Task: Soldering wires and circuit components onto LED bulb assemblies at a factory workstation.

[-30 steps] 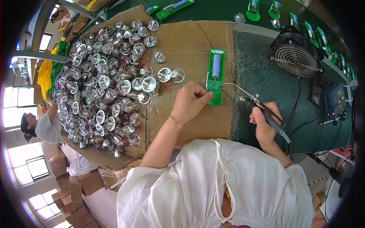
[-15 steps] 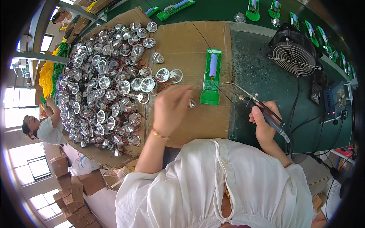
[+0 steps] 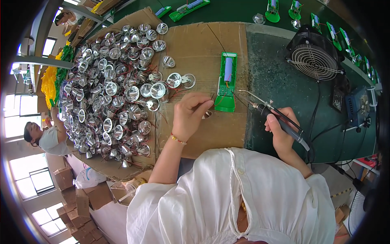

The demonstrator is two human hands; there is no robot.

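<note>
My left hand rests on the brown cardboard sheet, its fingers pinched on a small reflector part with thin red and black wires, just left of a green circuit board that carries a pale cylindrical cell. My right hand grips a black soldering iron like a pen, its metal tip pointing left toward the lower end of the green board. A big heap of shiny silver reflector cups with red wires lies to the left of my left hand.
A black fan stands on the green mat at the right, with a soldering station and cables beyond it. More green boards lie along the far edge. Another person sits at the left, near stacked cardboard boxes.
My left hand reached left toward the reflector heap, then came back to the green board with a small wired part pinched in its fingers. The right hand and soldering iron stayed in place.
</note>
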